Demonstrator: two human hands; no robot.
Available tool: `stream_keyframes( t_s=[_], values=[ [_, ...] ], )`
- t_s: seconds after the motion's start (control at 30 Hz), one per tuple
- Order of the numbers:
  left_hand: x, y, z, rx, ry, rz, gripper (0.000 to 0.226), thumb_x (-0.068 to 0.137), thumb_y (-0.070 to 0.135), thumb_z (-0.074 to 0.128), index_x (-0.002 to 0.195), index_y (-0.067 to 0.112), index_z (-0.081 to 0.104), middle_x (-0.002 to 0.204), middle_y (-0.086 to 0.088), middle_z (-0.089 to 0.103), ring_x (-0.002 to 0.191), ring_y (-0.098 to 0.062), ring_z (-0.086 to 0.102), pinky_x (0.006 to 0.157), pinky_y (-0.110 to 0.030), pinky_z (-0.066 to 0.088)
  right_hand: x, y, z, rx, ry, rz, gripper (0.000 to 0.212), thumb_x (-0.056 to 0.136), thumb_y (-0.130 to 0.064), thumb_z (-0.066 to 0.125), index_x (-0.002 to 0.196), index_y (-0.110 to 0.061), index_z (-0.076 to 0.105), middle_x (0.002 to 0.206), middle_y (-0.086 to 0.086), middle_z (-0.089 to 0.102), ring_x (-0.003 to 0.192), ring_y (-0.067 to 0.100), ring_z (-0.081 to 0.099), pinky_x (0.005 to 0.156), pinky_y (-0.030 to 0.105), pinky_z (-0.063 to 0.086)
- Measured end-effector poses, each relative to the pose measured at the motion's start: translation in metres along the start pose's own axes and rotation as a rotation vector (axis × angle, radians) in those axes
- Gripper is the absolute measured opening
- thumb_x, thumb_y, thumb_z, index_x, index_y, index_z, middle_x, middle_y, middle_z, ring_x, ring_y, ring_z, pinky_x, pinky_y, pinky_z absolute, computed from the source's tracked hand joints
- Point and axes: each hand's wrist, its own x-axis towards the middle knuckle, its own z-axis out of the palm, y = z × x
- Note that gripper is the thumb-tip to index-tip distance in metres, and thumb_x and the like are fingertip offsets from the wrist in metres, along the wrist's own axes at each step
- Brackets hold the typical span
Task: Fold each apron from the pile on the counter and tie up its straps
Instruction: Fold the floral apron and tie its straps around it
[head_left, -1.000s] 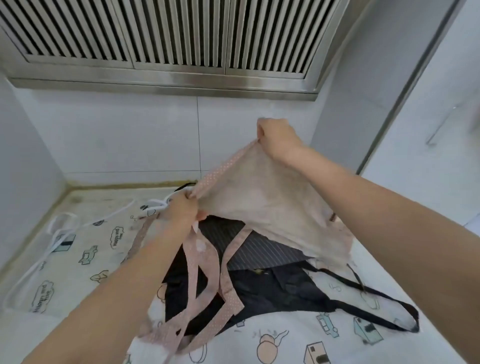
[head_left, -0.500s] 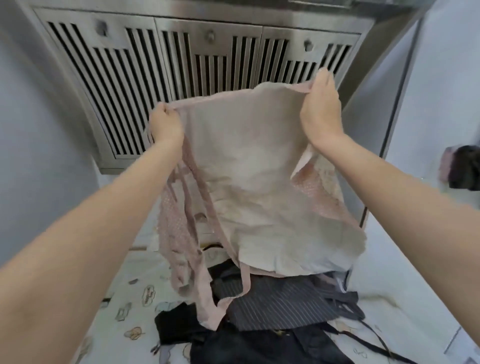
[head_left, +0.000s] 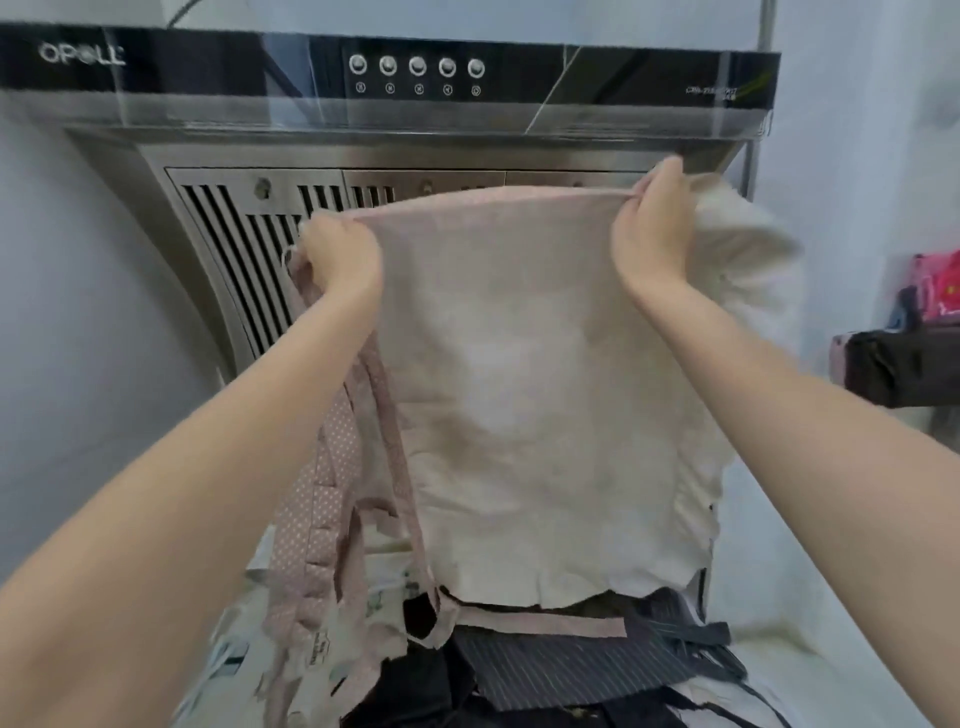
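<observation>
A pale pink apron (head_left: 540, 395) hangs spread in the air in front of me, its cream inner side facing me. My left hand (head_left: 340, 257) grips its top left corner and my right hand (head_left: 649, 236) grips its top edge farther right. Pink dotted straps (head_left: 363, 483) dangle from the left corner down to the counter, and one strap (head_left: 550, 626) lies flat across the pile. Below sits the pile: a grey striped apron (head_left: 566, 670) and a dark navy apron (head_left: 415, 696). A white printed apron (head_left: 234, 660) lies spread under them on the counter.
A steel range hood (head_left: 218, 208) with a black glass panel (head_left: 208, 67) hangs right behind the raised apron. White walls close in on the left and right. A dark bag (head_left: 904, 369) and pink items (head_left: 935, 286) sit at the right edge.
Both hands have lifted the pink apron from just above the pile to hood height and pulled its top edge wider and taut. My view has tilted upward.
</observation>
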Motion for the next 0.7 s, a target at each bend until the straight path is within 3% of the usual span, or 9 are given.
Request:
stream_keyframes(
  t_s=[0.03, 0.1, 0.17, 0.3, 0.4, 0.47, 0.53, 0.63, 0.7],
  values=[
    [-0.003, 0.013, -0.002, -0.03, 0.056, 0.015, 0.037, 0.099, 0.01, 0.024, 0.127, -0.002, 0.045, 0.123, -0.014, 0.048, 0.112, -0.026, 0.048, 0.092, -0.026, 0.034, 0.003, -0.005, -0.003, 0.068, 0.084, -0.036, 0.029, 0.083, 0.008, 0.03, 0.078, -0.021, 0.031, 0.092, 0.008, 0.041, 0.083, 0.018, 0.038, 0.07, 0.028, 0.029],
    [-0.007, 0.027, -0.005, -0.043, 0.126, 0.026, 0.035, 0.1, 0.008, 0.022, 0.129, 0.001, 0.04, 0.139, -0.011, 0.036, 0.125, -0.022, 0.038, 0.087, -0.014, 0.023, 0.007, -0.009, -0.007, 0.138, 0.202, -0.131, 0.024, 0.082, 0.003, 0.033, 0.079, -0.02, 0.034, 0.089, 0.007, 0.042, 0.082, 0.019, 0.04, 0.073, 0.027, 0.031],
    [-0.006, 0.036, -0.007, -0.052, 0.175, 0.028, 0.034, 0.1, 0.009, 0.023, 0.128, 0.003, 0.042, 0.14, -0.009, 0.036, 0.124, -0.02, 0.039, 0.079, -0.015, 0.021, 0.012, -0.009, -0.011, 0.159, 0.262, -0.228, 0.016, 0.082, 0.001, 0.036, 0.085, -0.014, 0.039, 0.086, 0.011, 0.047, 0.084, 0.025, 0.045, 0.079, 0.027, 0.034],
    [0.005, 0.056, -0.012, -0.057, 0.225, 0.055, 0.035, 0.101, 0.009, 0.022, 0.129, 0.003, 0.041, 0.142, -0.008, 0.034, 0.125, -0.019, 0.038, 0.083, -0.016, 0.021, 0.025, -0.01, -0.012, 0.151, 0.333, -0.374, 0.016, 0.08, 0.001, 0.038, 0.085, 0.0, 0.053, 0.089, 0.02, 0.056, 0.086, 0.032, 0.051, 0.077, 0.025, 0.032],
    [0.025, 0.062, -0.005, 0.032, 0.217, 0.108, 0.037, 0.1, 0.013, 0.024, 0.131, 0.004, 0.042, 0.143, -0.009, 0.037, 0.126, -0.021, 0.039, 0.09, -0.015, 0.021, 0.037, -0.003, -0.005, 0.135, 0.297, -0.384, 0.014, 0.081, -0.001, 0.038, 0.086, -0.011, 0.046, 0.088, 0.014, 0.05, 0.089, 0.031, 0.05, 0.079, 0.025, 0.032],
    [0.04, 0.052, 0.012, 0.07, 0.109, 0.082, 0.038, 0.1, 0.014, 0.025, 0.133, 0.003, 0.041, 0.143, -0.011, 0.037, 0.128, -0.024, 0.038, 0.099, -0.02, 0.023, 0.039, 0.013, 0.008, 0.102, 0.211, -0.32, 0.015, 0.08, 0.0, 0.038, 0.086, -0.014, 0.039, 0.092, 0.007, 0.042, 0.094, 0.032, 0.049, 0.082, 0.031, 0.036],
    [0.044, 0.023, 0.036, 0.154, -0.017, 0.034, 0.039, 0.1, 0.013, 0.028, 0.133, -0.002, 0.042, 0.141, -0.018, 0.041, 0.129, -0.032, 0.04, 0.105, -0.032, 0.029, 0.029, 0.044, 0.028, 0.051, 0.07, -0.229, 0.017, 0.081, 0.003, 0.04, 0.086, -0.012, 0.042, 0.097, 0.01, 0.044, 0.098, 0.032, 0.048, 0.082, 0.032, 0.034],
    [0.035, -0.057, 0.075, 0.285, -0.209, -0.14, 0.035, 0.1, 0.01, 0.032, 0.131, -0.002, 0.045, 0.132, -0.022, 0.048, 0.123, -0.037, 0.045, 0.1, -0.04, 0.037, -0.01, 0.112, 0.069, -0.098, -0.279, -0.091, 0.008, 0.088, -0.001, 0.045, 0.09, -0.007, 0.049, 0.105, 0.019, 0.051, 0.1, 0.031, 0.047, 0.075, 0.026, 0.027],
    [0.026, -0.126, 0.104, 0.409, -0.323, -0.247, 0.03, 0.099, 0.01, 0.036, 0.123, -0.002, 0.05, 0.12, -0.021, 0.055, 0.111, -0.036, 0.053, 0.084, -0.04, 0.043, -0.044, 0.167, 0.1, -0.189, -0.55, -0.04, 0.008, 0.094, -0.012, 0.047, 0.09, -0.007, 0.051, 0.103, 0.019, 0.053, 0.098, 0.029, 0.05, 0.075, 0.029, 0.03]
  ],
)
